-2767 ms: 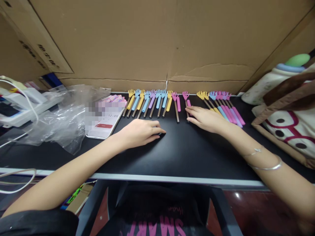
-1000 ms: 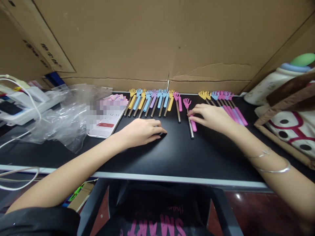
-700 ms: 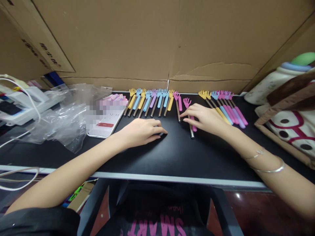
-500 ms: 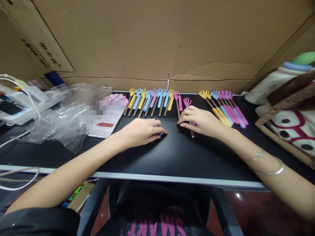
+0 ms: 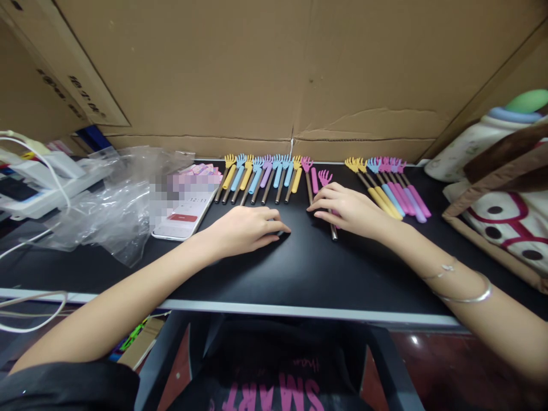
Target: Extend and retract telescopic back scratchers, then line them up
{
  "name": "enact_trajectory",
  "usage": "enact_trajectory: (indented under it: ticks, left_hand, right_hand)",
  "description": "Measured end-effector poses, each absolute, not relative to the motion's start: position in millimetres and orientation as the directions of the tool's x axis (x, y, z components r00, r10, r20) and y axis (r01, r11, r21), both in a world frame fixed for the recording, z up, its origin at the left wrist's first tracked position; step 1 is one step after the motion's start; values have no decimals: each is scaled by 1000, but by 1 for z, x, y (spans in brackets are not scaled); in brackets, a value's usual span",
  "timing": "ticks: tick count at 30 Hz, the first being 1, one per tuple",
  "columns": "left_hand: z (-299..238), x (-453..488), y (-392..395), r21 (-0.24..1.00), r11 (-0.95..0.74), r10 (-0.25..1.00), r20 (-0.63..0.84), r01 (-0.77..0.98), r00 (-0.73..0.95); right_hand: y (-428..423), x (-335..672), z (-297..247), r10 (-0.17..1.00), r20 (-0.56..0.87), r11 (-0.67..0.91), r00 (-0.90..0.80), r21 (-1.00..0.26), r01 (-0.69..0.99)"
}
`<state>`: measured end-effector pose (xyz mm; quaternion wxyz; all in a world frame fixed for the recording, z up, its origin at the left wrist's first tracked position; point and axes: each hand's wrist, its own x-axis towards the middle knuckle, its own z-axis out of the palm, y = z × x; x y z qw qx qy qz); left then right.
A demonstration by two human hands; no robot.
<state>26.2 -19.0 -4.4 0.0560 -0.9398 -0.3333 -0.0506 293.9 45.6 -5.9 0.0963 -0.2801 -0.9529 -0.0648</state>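
My right hand [image 5: 349, 208] lies over a pink hand-shaped scratcher [image 5: 326, 180] on the black table [image 5: 299, 268], fingers stretched and pressing on it; its claw head and metal tip stick out past the hand. Just left of it runs a row of several yellow, blue, purple and pink scratchers [image 5: 261, 177]. A second group of scratchers [image 5: 394, 185] lies to the right of my hand. My left hand [image 5: 246, 228] rests palm down on the table, fingers curled together, nothing visible in it.
A phone [image 5: 184, 214] lies left of the row, beside crumpled clear plastic bags [image 5: 111, 200]. White devices and cables [image 5: 38, 182] sit at far left. A cardboard wall [image 5: 274, 74] stands behind. A patterned bag [image 5: 505, 211] and bottle [image 5: 475, 137] are at right.
My right hand pulled one pink scratcher out of its place toward me, then slid it left toward the left row. My left hand has stayed still.
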Motion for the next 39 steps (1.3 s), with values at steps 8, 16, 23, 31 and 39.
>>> enact_trajectory:
  ticks: [8, 16, 23, 31, 39]
  left_hand:
    - [-6, 26, -18, -80, -781, 604, 156, 620, 781]
    - [-5, 26, -18, -74, -771, 619, 145, 632, 772]
    - [-7, 25, -18, -78, -782, 602, 161, 618, 782]
    - [-6, 25, -19, -77, -776, 613, 139, 626, 778]
    - [-6, 25, -17, -57, -783, 608, 143, 620, 781]
  right_hand:
    - [49, 296, -11, 517, 272, 826, -811, 89, 557]
    - [48, 296, -9, 509, 269, 828, -817, 105, 551]
    - [54, 309, 1, 655, 315, 684, -687, 140, 716]
    - [56, 314, -5, 740, 237, 602, -630, 186, 777]
    - [55, 317, -1, 831, 157, 526, -534, 92, 846]
